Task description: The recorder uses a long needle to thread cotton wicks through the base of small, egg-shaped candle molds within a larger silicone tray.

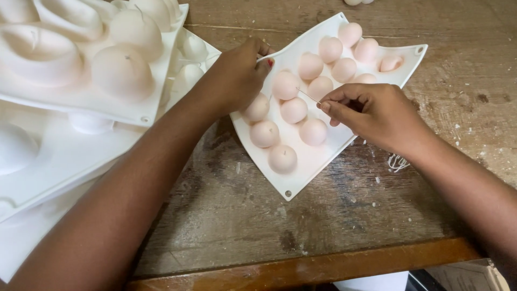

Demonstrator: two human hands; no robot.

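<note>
My right hand [377, 116] is pinched shut on a thin needle [308, 95], thumb and forefinger at its right end. The needle's long axis runs from lower right up to upper left, tip aimed at the domes in the middle of the frame. The tip hangs over the gap between two rows, just beside the dome [293, 110] under it; can't tell if it's touching.

My left hand [237, 75] is clamped on the upper-left edge of the white silicone mould [291, 180], fingers curled over the rim, with what looks like a short white wick end at the fingertips. It's touching the mould, holding it tilted as a diamond on the wooden surface [242, 215].

The mould sits centre to upper right of the frame, pale pink dome shapes in diagonal rows. Its far right corner is buckled up, with one cavity [390, 63] there looking hollow.

The right hand is nearer the needle's target; the left is across the mould, on the side the tip points toward. So the needle travels toward my left hand.

Upper left of the frame: a stack of bigger white moulds [81, 97] with large rounded forms, wicks poking out. A small bundle of white wick thread [397, 163] lies on the surface just below my right wrist.
</note>
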